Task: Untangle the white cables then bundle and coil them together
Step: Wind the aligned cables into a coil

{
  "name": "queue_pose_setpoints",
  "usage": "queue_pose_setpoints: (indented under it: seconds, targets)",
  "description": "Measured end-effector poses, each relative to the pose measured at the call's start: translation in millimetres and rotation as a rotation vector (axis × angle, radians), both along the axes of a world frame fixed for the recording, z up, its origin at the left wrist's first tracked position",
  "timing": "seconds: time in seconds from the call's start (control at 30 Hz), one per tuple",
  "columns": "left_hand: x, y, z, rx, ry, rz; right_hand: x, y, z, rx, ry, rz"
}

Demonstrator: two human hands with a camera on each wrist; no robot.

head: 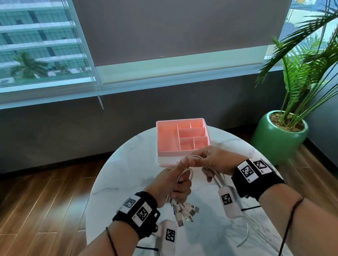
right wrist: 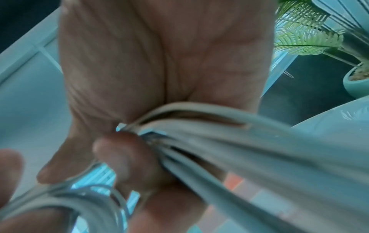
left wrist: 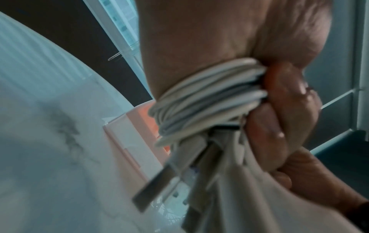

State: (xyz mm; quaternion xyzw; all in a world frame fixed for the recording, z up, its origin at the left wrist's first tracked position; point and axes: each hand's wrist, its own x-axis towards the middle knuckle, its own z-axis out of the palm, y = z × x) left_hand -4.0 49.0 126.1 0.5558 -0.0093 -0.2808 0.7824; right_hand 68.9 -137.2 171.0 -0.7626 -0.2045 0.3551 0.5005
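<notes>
Several white cables (head: pixel 185 174) form a bundle held above the marble table (head: pixel 127 171). My left hand (head: pixel 175 181) grips the bundle in a fist, with the USB plug ends (head: pixel 186 212) hanging below it. In the left wrist view the cables (left wrist: pixel 207 100) wrap across the palm, fingers (left wrist: pixel 283 110) curled round them. My right hand (head: pixel 211 160) holds the cable strands next to the left thumb. The right wrist view shows the cables (right wrist: pixel 199 134) pinched between palm and curled fingers (right wrist: pixel 123 156). A loose white cable tail (head: pixel 246 235) trails onto the table.
A pink divided organiser box (head: pixel 182 141) stands on the table just behind the hands. A green pot with a palm plant (head: pixel 280 135) sits on the floor at right. Wooden floor (head: pixel 38 198) surrounds the small round table; a window wall lies beyond.
</notes>
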Motion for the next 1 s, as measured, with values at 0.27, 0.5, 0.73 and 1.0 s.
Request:
queue_pose_setpoints:
  seconds: [0.27,0.5,0.73,1.0]
  targets:
    - [-1.9,3.0,-4.9,-0.160,0.061,-0.033,-4.3,4.7,-12.6,0.104,0.057,0.058]
    - [-1.0,4.2,-1.0,-0.217,0.056,0.005,-3.5,10.3,-15.4,0.126,-0.080,0.013]
    - [3.6,2.8,8.2,-0.043,0.022,0.169,-1.8,12.2,-18.3,0.124,-0.132,-0.019]
    - [7.5,8.5,4.6,-0.097,0.034,0.115,-3.3,11.7,-18.6,0.158,-0.089,-0.012]
